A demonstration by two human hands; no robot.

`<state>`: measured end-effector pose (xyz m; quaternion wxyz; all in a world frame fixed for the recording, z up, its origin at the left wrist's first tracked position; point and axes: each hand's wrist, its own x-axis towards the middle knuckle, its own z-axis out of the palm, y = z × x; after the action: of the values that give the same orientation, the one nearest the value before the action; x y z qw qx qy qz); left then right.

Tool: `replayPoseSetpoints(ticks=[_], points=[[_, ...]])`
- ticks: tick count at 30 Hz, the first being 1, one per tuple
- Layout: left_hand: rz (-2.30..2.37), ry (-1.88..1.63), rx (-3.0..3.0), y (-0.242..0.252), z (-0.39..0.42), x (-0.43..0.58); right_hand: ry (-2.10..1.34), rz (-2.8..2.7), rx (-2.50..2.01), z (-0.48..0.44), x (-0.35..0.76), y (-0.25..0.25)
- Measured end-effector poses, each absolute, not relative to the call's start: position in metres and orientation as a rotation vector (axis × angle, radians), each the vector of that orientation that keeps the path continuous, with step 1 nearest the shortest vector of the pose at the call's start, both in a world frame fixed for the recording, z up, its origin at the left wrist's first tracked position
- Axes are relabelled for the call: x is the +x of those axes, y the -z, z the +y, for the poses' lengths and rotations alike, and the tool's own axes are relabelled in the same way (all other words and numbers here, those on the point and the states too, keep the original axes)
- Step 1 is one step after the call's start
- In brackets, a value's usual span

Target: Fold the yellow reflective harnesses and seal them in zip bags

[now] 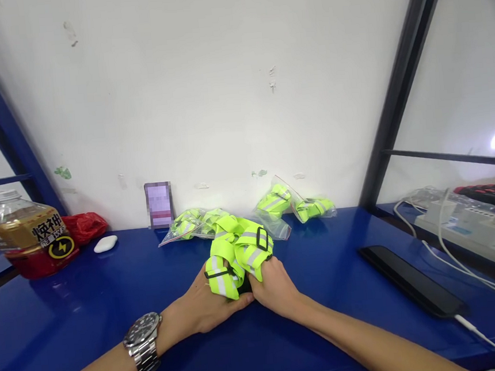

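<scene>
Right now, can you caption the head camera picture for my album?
Left hand and right hand hold yellow-green reflective straps at a blue table, with bagged bundles lying behind.

a workshop-like space: blue bench [329, 276], metal frame [398, 103], power strip [463, 230]

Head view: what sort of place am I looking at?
Probably an indoor work area, though most of the room is out of view. The signs: a blue table against a white wall, yellow-green reflective straps in clear bags, and a power strip at the right.
</scene>
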<state>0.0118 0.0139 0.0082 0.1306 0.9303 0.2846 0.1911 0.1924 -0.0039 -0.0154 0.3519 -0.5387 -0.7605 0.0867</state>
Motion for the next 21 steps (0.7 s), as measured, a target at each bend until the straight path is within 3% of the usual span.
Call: replayPoseSetpoints(ticks=[7, 12, 21], points=[[0.956, -0.291, 2.719, -0.011, 0.013, 0.018, -0.356, -1.885, -1.369, -0.004, 0.195, 0.009], [1.018, -0.379, 2.669, -0.007, 0.01, 0.021, -0.36, -1.814, -1.573, -0.012, 0.185, 0.0], [0.828, -0.407, 2.545, -0.018, 0.003, 0.023, -0.153, -2.255, -1.277, -0.021, 0.174, -0.007]])
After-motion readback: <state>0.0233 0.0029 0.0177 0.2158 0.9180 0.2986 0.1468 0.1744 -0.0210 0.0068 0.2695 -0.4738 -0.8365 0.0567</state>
